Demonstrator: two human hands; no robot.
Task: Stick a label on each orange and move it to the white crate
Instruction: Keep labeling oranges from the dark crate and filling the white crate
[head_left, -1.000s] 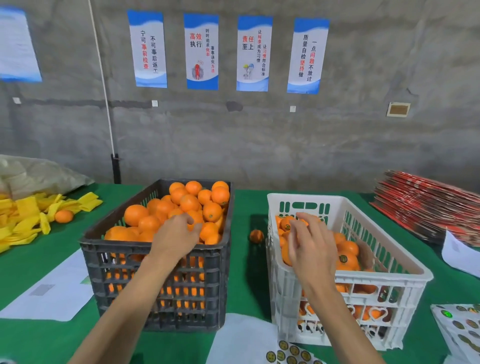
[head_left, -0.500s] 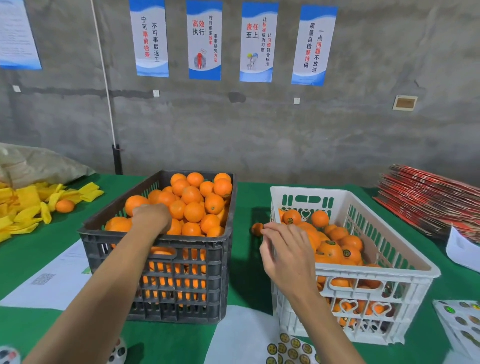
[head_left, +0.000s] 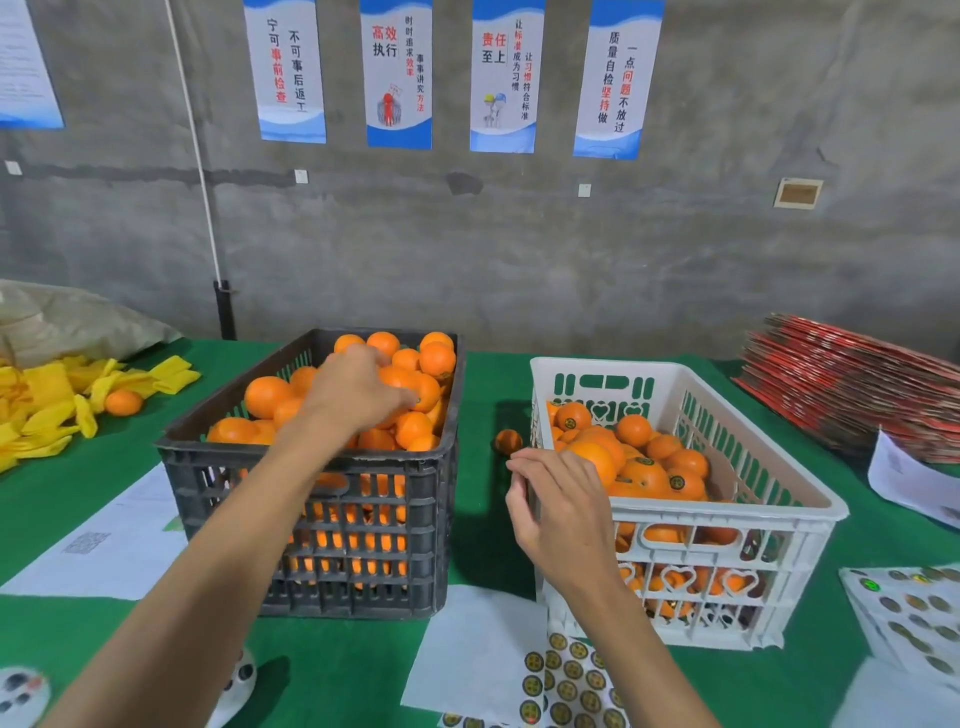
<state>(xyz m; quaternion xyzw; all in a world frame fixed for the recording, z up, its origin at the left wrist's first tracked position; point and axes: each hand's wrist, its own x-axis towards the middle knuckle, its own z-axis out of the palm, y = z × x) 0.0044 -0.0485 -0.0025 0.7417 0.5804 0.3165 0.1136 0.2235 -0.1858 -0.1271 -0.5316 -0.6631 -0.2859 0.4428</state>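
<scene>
A black crate (head_left: 311, 470) on the left is heaped with unlabelled oranges (head_left: 267, 395). My left hand (head_left: 356, 389) reaches palm down over the heap and rests on the oranges near the middle; its fingers are hidden behind its back. The white crate (head_left: 727, 519) on the right holds oranges with dark round labels (head_left: 675, 480). My right hand (head_left: 561, 512) hovers at that crate's near left corner, with loosely curled fingers that hold nothing. A sheet of round labels (head_left: 566, 680) lies on the table below it.
A small orange (head_left: 508, 440) sits on the green table (head_left: 488, 561) between the crates. Yellow bags (head_left: 47, 405) with one orange (head_left: 123, 402) lie far left. Red flat cartons (head_left: 857, 384) are stacked at right. Another label sheet (head_left: 914, 618) and white papers (head_left: 104, 545) lie near the front.
My left hand moved from the black crate's near edge farther in over the heap. My right hand drew back out of the white crate to its near left corner.
</scene>
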